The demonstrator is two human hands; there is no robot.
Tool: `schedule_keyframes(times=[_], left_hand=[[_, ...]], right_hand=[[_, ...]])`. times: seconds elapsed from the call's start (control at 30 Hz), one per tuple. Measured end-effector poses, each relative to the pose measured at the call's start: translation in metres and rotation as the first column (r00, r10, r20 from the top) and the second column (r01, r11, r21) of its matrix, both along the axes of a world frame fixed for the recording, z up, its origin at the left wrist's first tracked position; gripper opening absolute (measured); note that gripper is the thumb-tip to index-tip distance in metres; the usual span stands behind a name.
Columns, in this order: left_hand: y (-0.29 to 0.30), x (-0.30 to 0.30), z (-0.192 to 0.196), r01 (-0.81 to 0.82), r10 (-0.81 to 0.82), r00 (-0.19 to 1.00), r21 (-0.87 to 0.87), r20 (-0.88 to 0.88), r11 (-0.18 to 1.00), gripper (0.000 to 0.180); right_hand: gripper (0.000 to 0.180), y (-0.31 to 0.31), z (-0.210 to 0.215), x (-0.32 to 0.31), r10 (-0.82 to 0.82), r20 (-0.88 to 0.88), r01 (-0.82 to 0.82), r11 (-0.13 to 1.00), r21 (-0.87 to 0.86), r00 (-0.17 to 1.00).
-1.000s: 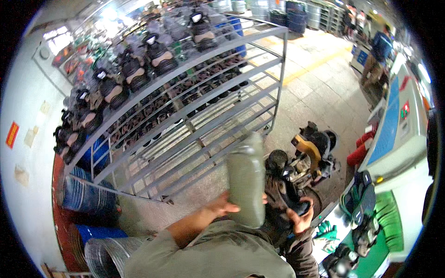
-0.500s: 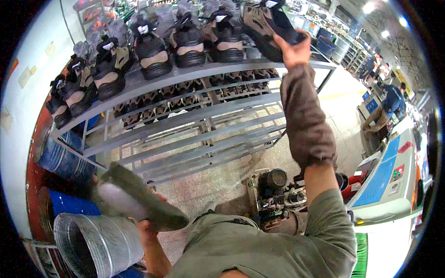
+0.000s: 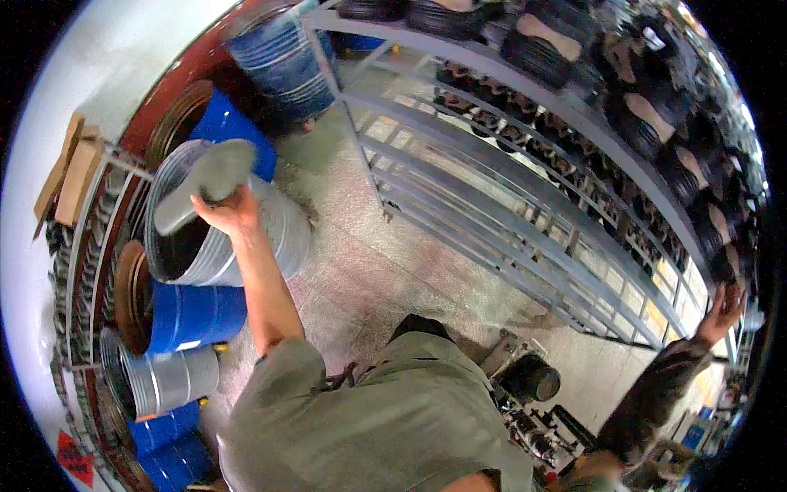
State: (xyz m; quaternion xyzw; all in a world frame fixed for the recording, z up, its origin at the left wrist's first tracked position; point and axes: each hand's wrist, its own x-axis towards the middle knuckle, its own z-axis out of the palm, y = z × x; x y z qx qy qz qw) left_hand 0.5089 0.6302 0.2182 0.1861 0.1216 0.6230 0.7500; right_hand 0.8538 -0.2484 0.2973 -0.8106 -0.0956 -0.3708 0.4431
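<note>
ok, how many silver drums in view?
2: the large drum, partly covered in view by the left hand and its grey-green form; the small drum, lower left, past a blue drum. Others may be hidden.

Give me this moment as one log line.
left hand: holds grey-green shoe mold above open metal drum | right hand: by shoes on rack, contact unclear

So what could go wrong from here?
1. The left hand has the grey-green form out by the open silver drum; a loose grip might let it knock the rim.
2. The right hand is at the far edge of view beside the black shoes; contact is unclear, but a bump could shift one on the rack.
3. Arms spread wide: watching both sides at once may be hard.
</note>
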Motion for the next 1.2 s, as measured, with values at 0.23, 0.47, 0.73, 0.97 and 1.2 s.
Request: schedule_keyframes(times=[0.23, 0.47, 0.73, 0.97, 1.2], left_hand=[[-0.136, 0.151, -0.103, 0.257, -0.042, 0.92, 0.521, -0.389, 0.814, 0.024], [-0.486, 0.033, -0.169, 0.576, -0.068, 0.335, 0.261, -0.94, -0.775, 0.047], [-0.632, -0.127, -0.208, -0.341, 0.149, 0.274, -0.241, -0.95, -0.909, 0.059], [-0.612, -0.188, -0.222, -0.326, 0.317, 0.367, -0.44, -0.875, -0.836, 0.054], [-0.654, -0.205, -0.18, -0.386, 0.2, 0.629, -0.524, -0.752, -0.759, 0.054]], right_hand=[[0.05, 0.055, -0.181, -0.377, 0.064, -0.348, 0.001, 0.983, 0.183, 0.935], [0.039, 0.111, -0.215, -0.659, -0.433, -0.571, 0.693, 0.613, 0.38, 0.697], [0.032, 0.22, -0.261, -0.917, -0.739, -0.663, 0.892, -0.215, 0.399, 0.119], [0.063, 0.329, -0.321, -1.073, -0.216, -0.67, 0.318, -0.948, -0.032, -0.71], [0.104, 0.287, -0.379, -1.131, -0.027, -0.846, 0.199, -0.976, -0.094, -0.532]])
